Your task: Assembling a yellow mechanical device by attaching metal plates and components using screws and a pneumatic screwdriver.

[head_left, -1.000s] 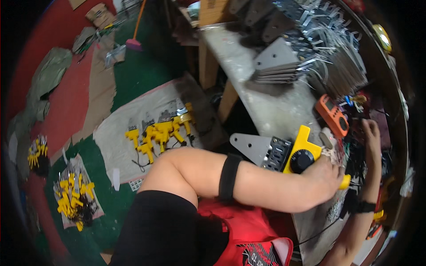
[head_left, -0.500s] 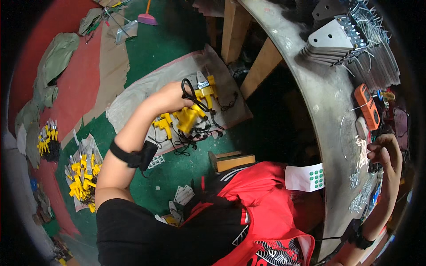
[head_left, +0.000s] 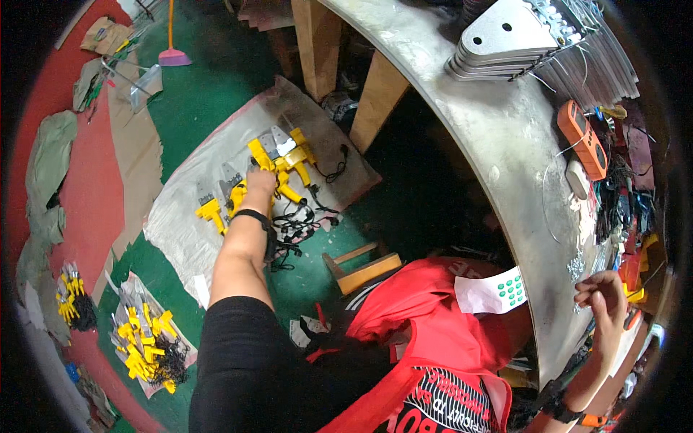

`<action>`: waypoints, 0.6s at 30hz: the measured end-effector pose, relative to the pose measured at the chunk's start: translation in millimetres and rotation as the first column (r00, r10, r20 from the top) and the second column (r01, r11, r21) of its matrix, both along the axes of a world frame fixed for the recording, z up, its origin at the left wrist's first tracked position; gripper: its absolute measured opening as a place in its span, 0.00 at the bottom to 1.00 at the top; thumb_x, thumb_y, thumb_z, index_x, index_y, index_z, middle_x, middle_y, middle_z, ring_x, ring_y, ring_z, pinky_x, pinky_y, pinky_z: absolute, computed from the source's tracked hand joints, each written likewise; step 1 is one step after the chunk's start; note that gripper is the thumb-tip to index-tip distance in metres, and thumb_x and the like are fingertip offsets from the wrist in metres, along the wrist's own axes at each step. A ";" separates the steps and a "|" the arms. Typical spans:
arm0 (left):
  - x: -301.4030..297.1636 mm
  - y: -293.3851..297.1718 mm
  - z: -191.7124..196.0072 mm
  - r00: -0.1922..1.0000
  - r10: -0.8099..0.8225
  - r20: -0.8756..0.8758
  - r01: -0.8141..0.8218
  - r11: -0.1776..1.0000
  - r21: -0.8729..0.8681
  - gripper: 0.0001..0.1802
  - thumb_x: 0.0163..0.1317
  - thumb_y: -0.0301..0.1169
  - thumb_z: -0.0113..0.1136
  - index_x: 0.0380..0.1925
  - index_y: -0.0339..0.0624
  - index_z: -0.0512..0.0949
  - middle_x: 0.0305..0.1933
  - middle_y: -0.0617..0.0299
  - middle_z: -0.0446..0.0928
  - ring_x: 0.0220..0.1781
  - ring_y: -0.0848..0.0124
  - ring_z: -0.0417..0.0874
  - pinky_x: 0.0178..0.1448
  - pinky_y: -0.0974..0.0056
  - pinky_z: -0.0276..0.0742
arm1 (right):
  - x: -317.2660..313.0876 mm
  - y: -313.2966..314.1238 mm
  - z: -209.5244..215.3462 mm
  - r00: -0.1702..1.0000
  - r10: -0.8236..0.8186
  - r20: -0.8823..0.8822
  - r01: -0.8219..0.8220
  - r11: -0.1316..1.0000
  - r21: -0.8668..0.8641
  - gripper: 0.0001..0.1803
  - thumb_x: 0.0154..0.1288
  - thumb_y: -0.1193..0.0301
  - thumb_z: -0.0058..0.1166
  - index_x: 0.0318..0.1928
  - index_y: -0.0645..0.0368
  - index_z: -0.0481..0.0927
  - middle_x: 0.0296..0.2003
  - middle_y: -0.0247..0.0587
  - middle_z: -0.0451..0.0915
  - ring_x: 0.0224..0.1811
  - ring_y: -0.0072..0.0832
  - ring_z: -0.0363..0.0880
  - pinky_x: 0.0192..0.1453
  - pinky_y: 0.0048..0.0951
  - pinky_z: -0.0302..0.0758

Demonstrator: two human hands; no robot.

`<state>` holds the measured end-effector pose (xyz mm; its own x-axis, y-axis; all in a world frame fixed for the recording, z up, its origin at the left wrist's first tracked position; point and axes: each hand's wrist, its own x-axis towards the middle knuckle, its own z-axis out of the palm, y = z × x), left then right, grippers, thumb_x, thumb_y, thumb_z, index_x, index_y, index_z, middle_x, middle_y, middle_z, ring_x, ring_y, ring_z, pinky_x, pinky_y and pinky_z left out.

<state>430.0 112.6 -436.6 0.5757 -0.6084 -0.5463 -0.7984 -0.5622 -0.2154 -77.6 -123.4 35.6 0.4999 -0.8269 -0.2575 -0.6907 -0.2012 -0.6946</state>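
Down low: yellow tools (head_left: pixel 289 169) lie in a heap on the floor sheet (head_left: pixel 180 224).
Left hand (head_left: pixel 261 180): on the heap's near edge, grip unclear.
Right hand (head_left: pixel 603 296): curled loosely at the worktop (head_left: pixel 498 144), well apart.

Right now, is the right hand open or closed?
Loosely closed: the right hand hovers over the bench, fingers curled inward. Whether it holds something, cannot tell.

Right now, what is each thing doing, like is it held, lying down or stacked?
left hand: reaching down onto the yellow tools on the floor sheet.
right hand: curled at the workbench edge; hold unclear.
metal plates: stacked.
orange meter: lying flat.
broom: on floor.
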 end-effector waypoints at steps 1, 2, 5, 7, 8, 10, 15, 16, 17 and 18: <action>-9.1 -2.3 -16.5 0.989 0.134 -0.060 -0.135 0.991 -0.017 0.16 0.63 0.34 0.48 0.44 0.46 0.82 0.49 0.57 0.81 0.56 0.60 0.78 0.55 0.53 0.73 | -1.5 5.9 -0.1 0.999 -0.035 -0.004 0.035 0.999 -0.005 0.23 0.63 0.56 0.56 0.44 0.64 0.72 0.35 0.45 0.80 0.34 0.25 0.78 0.39 0.24 0.72; -18.3 -6.5 -31.1 0.957 0.266 -0.120 -0.270 0.962 -0.024 0.16 0.64 0.35 0.47 0.45 0.46 0.82 0.49 0.57 0.81 0.58 0.59 0.77 0.55 0.54 0.74 | -2.1 8.8 -0.1 0.999 -0.050 0.003 0.050 0.999 0.015 0.23 0.63 0.56 0.57 0.45 0.65 0.72 0.35 0.46 0.80 0.34 0.26 0.78 0.40 0.24 0.73; -51.8 -29.2 -45.3 0.907 0.265 -0.328 -0.283 0.959 -0.009 0.17 0.60 0.31 0.52 0.48 0.41 0.79 0.56 0.51 0.76 0.60 0.55 0.75 0.60 0.54 0.73 | -8.4 15.4 -6.6 0.993 -0.117 0.036 0.115 0.992 0.048 0.21 0.62 0.59 0.57 0.45 0.65 0.72 0.35 0.46 0.80 0.35 0.27 0.78 0.42 0.26 0.74; -82.4 -46.7 -18.6 0.914 0.103 -0.392 -0.157 0.982 -0.109 0.24 0.54 0.26 0.57 0.54 0.39 0.74 0.62 0.48 0.70 0.61 0.54 0.74 0.64 0.56 0.71 | -6.4 25.4 -2.4 0.985 -0.162 0.055 0.159 0.986 0.052 0.19 0.61 0.63 0.57 0.45 0.66 0.72 0.35 0.46 0.80 0.37 0.28 0.78 0.44 0.28 0.74; -85.3 -48.5 -29.5 0.897 0.091 -0.433 -0.217 0.944 -0.249 0.28 0.51 0.26 0.57 0.56 0.42 0.72 0.61 0.48 0.71 0.60 0.53 0.74 0.62 0.56 0.71 | -5.5 29.9 2.2 0.983 -0.176 0.057 0.174 0.984 0.048 0.18 0.61 0.66 0.57 0.44 0.67 0.72 0.35 0.46 0.80 0.37 0.28 0.78 0.45 0.28 0.75; -80.5 -60.3 2.7 0.904 0.009 -0.427 -0.249 0.823 -0.510 0.26 0.51 0.25 0.55 0.54 0.42 0.74 0.58 0.46 0.73 0.58 0.52 0.75 0.60 0.54 0.72 | -8.1 36.8 9.2 0.978 -0.196 0.068 0.195 0.980 0.028 0.15 0.58 0.71 0.55 0.43 0.68 0.73 0.34 0.46 0.80 0.37 0.29 0.79 0.46 0.29 0.75; -65.6 -105.4 213.0 0.985 0.117 -0.125 -0.126 0.003 -0.992 0.12 0.55 0.24 0.58 0.42 0.38 0.79 0.46 0.49 0.78 0.48 0.51 0.78 0.54 0.55 0.73 | -8.4 36.0 7.4 0.991 -0.113 0.075 0.115 0.993 -0.025 0.09 0.55 0.79 0.57 0.38 0.69 0.77 0.33 0.46 0.84 0.36 0.29 0.84 0.44 0.27 0.78; -84.9 -124.1 275.8 0.996 0.040 -0.078 -0.070 -0.167 -0.983 0.11 0.56 0.24 0.59 0.40 0.38 0.78 0.44 0.49 0.78 0.47 0.51 0.78 0.53 0.54 0.73 | -10.3 39.4 6.6 0.995 -0.084 0.060 0.090 0.992 -0.094 0.09 0.55 0.78 0.58 0.37 0.68 0.79 0.32 0.44 0.84 0.35 0.28 0.84 0.43 0.26 0.78; -99.6 -133.6 317.7 0.997 -0.057 -0.045 -0.055 -0.193 -0.980 0.14 0.55 0.27 0.62 0.43 0.38 0.77 0.46 0.50 0.77 0.48 0.51 0.78 0.55 0.54 0.72 | -14.6 42.3 5.5 0.996 -0.059 0.069 0.067 0.990 -0.121 0.08 0.56 0.78 0.58 0.37 0.67 0.79 0.32 0.44 0.84 0.35 0.28 0.84 0.43 0.26 0.78; -114.1 -144.0 349.6 0.987 -0.158 -0.014 -0.048 -0.217 -0.975 0.17 0.55 0.29 0.64 0.45 0.37 0.76 0.48 0.50 0.77 0.50 0.51 0.77 0.56 0.54 0.71 | -19.0 44.7 4.8 0.997 -0.038 0.069 0.048 0.988 -0.148 0.08 0.56 0.77 0.59 0.37 0.67 0.79 0.31 0.43 0.84 0.35 0.28 0.84 0.42 0.26 0.77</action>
